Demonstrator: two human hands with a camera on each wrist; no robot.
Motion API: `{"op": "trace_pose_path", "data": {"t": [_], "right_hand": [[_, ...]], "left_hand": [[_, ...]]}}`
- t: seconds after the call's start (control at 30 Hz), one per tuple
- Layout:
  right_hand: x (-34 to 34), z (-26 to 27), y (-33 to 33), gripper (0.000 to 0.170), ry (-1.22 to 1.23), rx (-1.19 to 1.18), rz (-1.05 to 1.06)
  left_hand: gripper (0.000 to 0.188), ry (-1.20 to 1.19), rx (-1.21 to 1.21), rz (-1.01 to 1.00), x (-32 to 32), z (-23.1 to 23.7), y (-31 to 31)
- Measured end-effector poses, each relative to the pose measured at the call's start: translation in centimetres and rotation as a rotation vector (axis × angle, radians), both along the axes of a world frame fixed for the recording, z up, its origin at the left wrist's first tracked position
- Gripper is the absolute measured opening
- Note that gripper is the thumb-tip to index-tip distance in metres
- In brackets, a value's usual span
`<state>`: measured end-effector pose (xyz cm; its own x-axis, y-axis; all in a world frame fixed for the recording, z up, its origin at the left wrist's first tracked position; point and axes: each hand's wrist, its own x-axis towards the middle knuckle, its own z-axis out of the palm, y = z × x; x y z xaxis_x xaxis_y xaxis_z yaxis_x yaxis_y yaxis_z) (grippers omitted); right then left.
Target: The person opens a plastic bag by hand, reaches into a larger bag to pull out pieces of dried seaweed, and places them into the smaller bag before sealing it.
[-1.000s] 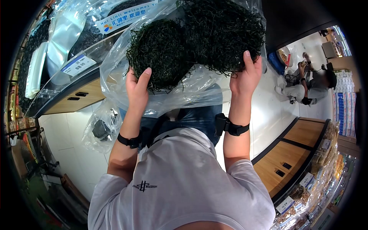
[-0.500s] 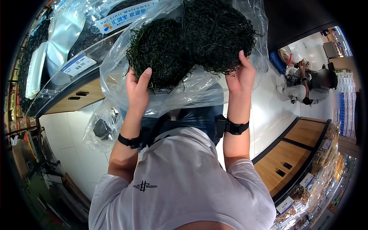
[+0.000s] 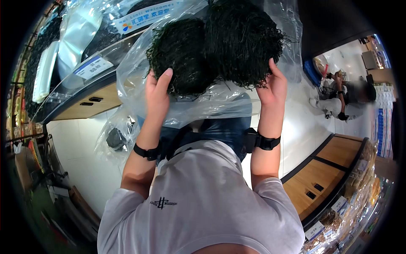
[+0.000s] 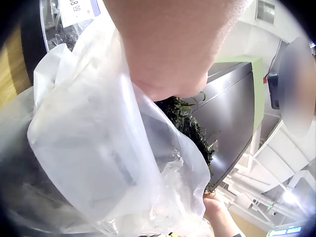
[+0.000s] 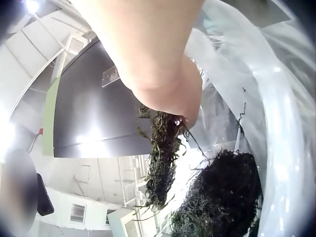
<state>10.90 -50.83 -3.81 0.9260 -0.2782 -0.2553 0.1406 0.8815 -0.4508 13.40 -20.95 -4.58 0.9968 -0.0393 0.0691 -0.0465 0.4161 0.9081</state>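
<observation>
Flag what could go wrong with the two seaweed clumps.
The left hand holds the left seaweed clump and the right hand the right seaweed clump by near edges; either could slip. Stray strands might shed onto the floor. The slack plastic bag could snag them.

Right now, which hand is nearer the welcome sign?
Left. In the head view, the left hand, gripping one seaweed clump, is below the welcome sign; the right hand, gripping the other clump, is farther right.
</observation>
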Motion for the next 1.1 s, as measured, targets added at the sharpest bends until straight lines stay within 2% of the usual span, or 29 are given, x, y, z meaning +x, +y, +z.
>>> {"op": "trace_pose_path", "data": {"t": [0.17,0.2,0.3,0.43,0.5,0.67,0.73,0.77,0.83,0.9,0.97,1.0,1.07,1.1], "right_hand": [[0.6,-0.4,1.9,0.034,-0.078,-0.075,0.171],[0.8,-0.6,2.2,0.036,-0.076,-0.101,0.195],[1.6,-1.1,2.8,0.034,-0.115,-0.134,0.338],[2.0,-0.8,3.7,0.029,-0.066,-0.186,0.324],[2.2,-1.4,3.9,0.031,-0.007,-0.334,0.268],[2.2,-1.7,4.8,0.026,0.001,-0.532,0.171],[2.3,-1.5,4.9,0.023,0.013,-0.592,0.125],[2.4,-1.7,4.9,0.022,0.002,-0.595,0.129],[2.7,-1.9,4.9,0.02,-0.011,-0.6,0.132],[3.1,-1.9,4.8,0.017,0.016,-0.581,0.149],[4.1,-3.3,4.0,0.02,0.058,-0.652,0.149],[4.3,-3.0,4.2,0.024,0.103,-0.719,0.149],[4.5,-2.6,4.8,0.031,0.088,-0.722,0.111],[4.6,-2.2,5.2,0.038,0.073,-0.724,0.074]], "left_hand": [[0.042,0.127,-0.044,0.001,0.3,2.2,-1.2],[0.037,0.217,0.13,-0.005,1.2,0.4,-0.1],[0.037,0.195,0.085,-0.041,2.1,-0.7,0.2],[0.038,0.155,0.054,-0.082,1.8,-0.1,0.0],[0.039,0.14,0.082,-0.101,1.8,0.1,0.0],[0.041,0.136,0.158,-0.111,1.2,1.5,-0.7],[0.039,-0.026,0.016,-0.12,0.5,3.2,-1.9],[0.039,-0.028,0.014,-0.12,0.6,3.4,-1.8],[0.056,0.002,0.183,-0.186,1.0,3.6,-1.6],[0.063,-0.016,0.168,-0.182,1.3,3.0,-1.7],[0.065,-0.091,0.348,-0.022,1.3,2.7,-1.9],[0.065,-0.093,0.346,-0.022,1.2,3.0,-2.0],[0.066,-0.393,0.777,0.232,0.7,3.7,-2.2],[0.066,-0.394,0.776,0.233,0.7,3.8,-2.3]]}}
